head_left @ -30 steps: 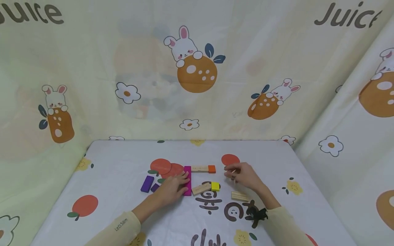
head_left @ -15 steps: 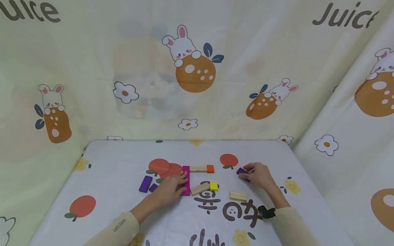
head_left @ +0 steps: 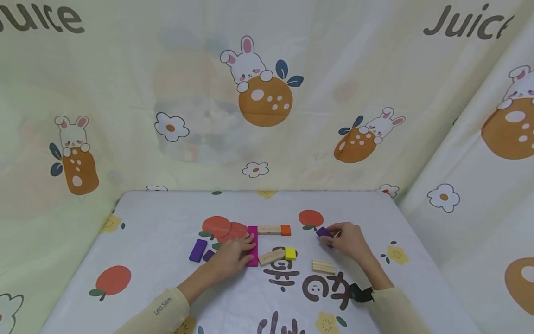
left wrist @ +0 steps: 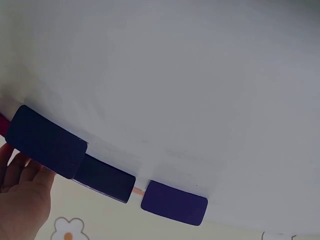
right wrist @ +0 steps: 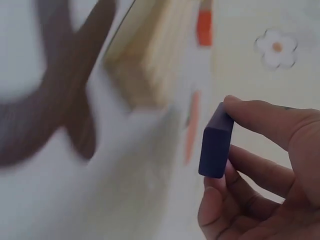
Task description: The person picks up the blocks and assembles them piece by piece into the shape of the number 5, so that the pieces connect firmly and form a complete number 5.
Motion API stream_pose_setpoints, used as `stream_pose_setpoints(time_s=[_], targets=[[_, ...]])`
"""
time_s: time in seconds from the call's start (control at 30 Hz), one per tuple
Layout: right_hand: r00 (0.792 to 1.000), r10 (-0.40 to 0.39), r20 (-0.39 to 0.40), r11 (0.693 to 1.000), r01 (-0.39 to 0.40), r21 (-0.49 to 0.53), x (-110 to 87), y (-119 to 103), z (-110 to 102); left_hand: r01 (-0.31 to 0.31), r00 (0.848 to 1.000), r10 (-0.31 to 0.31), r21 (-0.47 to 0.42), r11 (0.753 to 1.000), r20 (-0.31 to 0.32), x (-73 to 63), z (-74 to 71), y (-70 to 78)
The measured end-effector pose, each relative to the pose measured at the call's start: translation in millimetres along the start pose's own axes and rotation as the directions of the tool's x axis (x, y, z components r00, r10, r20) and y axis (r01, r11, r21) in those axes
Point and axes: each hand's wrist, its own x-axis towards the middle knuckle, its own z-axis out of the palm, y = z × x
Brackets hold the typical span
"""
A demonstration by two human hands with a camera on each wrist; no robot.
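My left hand (head_left: 231,256) rests its fingers along a long magenta block (head_left: 252,260) lying on the table. A wooden block (head_left: 269,229) and an orange cube (head_left: 285,230) run right from its far end; a second wooden block (head_left: 271,256) and a yellow cube (head_left: 290,253) extend from its near end. Over to the right, my right hand (head_left: 348,240) pinches a purple block (head_left: 323,232) between thumb and fingers. The right wrist view shows this purple block (right wrist: 216,150) end-on. Dark purple blocks (left wrist: 174,202) line up beside the left hand in the left wrist view.
Left of the left hand lies a purple block (head_left: 198,250), with another purple block (head_left: 209,255) partly behind the forearm. Grouped plain wooden pieces (head_left: 323,266) lie nearer me, below the right hand. A black item (head_left: 360,293) shows at the right cuff. Patterned curtains (head_left: 200,153) rise behind the table.
My right hand, with no block visible in it a second ago, went right and now shows a purple block, shifted slightly back left since. My left hand stays on the magenta block.
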Motion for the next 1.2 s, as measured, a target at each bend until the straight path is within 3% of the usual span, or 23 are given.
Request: stream_pose_setpoints(time_s=[0.27,0.53,0.9,1.2], targets=[[0.997,-0.063,0.042,0.997,0.064,-0.033,-44.5,-45.5,24.5,0.023,1.0,-0.023,-0.015,1.0,0.011,-1.6,0.5,0.6],[0.992,-0.028,0.123,1.0,0.029,-0.006,-78.9,-58.4,45.0,0.002,1.0,-0.002,-0.018,1.0,0.009,-1.8,3.3,2.7],[0.99,-0.015,0.144,0.998,0.024,-0.061,-89.9,-61.3,54.6,-0.014,1.0,0.014,-0.004,1.0,-0.001,-2.5,-1.1,2.4],[0.98,-0.015,0.201,0.998,0.026,-0.052,-85.8,-59.0,33.1,0.002,1.0,-0.002,-0.009,1.0,0.006,-2.1,-1.4,2.3]])
